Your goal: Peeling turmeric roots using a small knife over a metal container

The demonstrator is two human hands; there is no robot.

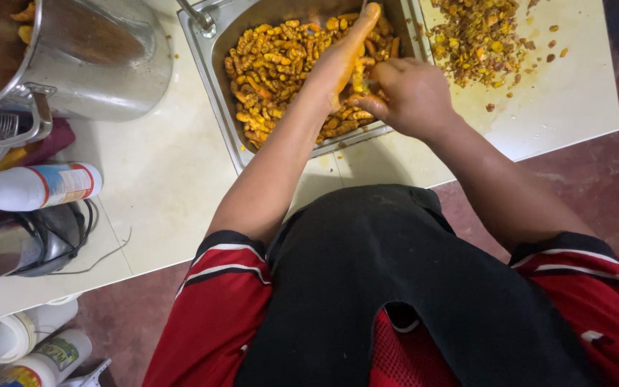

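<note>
Orange-yellow turmeric roots (274,72) fill a steel tray (213,93) at the tiled counter's (159,172) far edge, where the right hand (406,97) pinches one root and the stained left hand (342,61) lies flat-fingered; trimming goes best with steady, small grips beside the scraps (478,39).

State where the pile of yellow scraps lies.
In the head view the scraps lie at the top right on the white counter, just right of the steel tray of yellow roots.

Shiny metal tray (218,64), brushed steel pot (102,64), glossy countertop (159,172)
</note>
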